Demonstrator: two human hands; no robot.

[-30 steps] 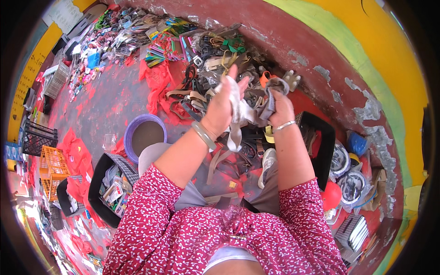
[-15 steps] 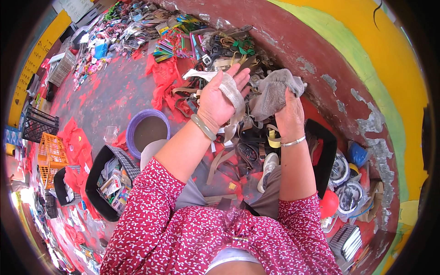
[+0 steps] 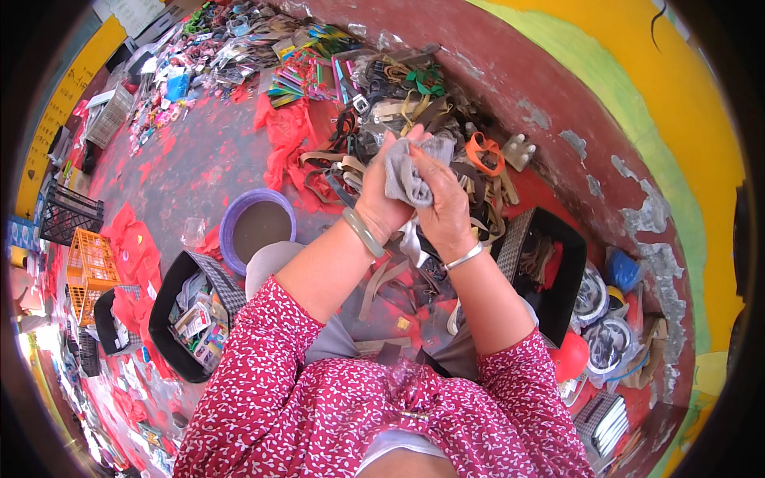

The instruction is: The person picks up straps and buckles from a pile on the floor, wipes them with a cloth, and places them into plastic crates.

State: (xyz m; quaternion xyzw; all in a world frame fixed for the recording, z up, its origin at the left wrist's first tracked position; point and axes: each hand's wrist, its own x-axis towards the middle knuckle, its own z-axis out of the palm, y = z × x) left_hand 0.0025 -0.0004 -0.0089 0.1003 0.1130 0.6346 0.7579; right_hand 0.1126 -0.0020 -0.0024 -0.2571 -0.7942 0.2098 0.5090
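Ahead of me, above a pile of straps, my two hands meet around a bunched grey cloth. My left hand is turned palm up beneath it, its fingertips showing past the cloth's far edge. From the right, my right hand presses the cloth into that palm with bent fingers. A whitish strip hangs below the hands; its upper part is hidden. Beyond and around them lies the heap of belts and straps, in brown, tan and black.
A purple basin of murky water stands at left, near a black bin of small packages. Another black bin is at right, beside bagged wheel-like parts. An orange crate stands far left. A peeling red wall bounds the right.
My right hand has moved left with the grey cloth and brought it onto my left palm. The cloth is now bunched, and an orange loop behind it has come into view.
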